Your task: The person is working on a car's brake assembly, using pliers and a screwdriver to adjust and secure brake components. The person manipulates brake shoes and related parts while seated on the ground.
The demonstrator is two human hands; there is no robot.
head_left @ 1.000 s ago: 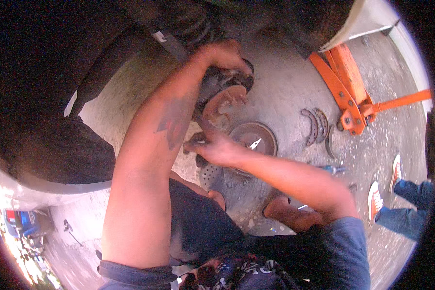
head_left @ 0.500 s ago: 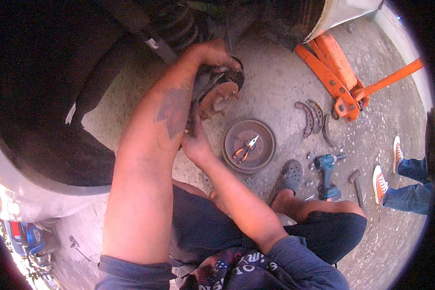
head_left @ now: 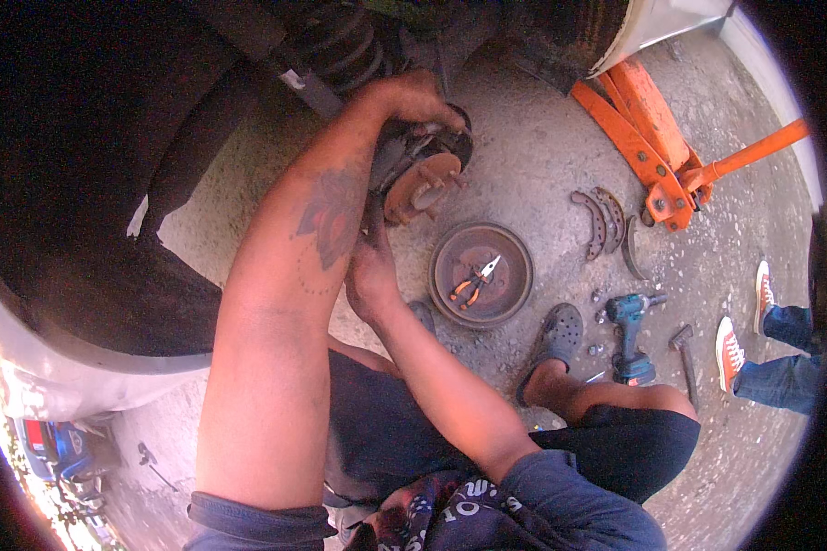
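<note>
Left hand (head_left: 424,99) at brake-assembly rim (head_left: 467,140) (open floor (head_left: 519,151) alongside)

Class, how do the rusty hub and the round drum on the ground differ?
The drum appears wider than the hub. The drum lies on the ground, holding pliers; the hub sits above it. The hub has studs sticking out; the drum shows none. Both look round and brownish.

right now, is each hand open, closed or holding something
Left hand: at the brake, fingers partly hidden; grip can't be told.
Right hand: near the hub, fingers hidden; can't tell.
</note>
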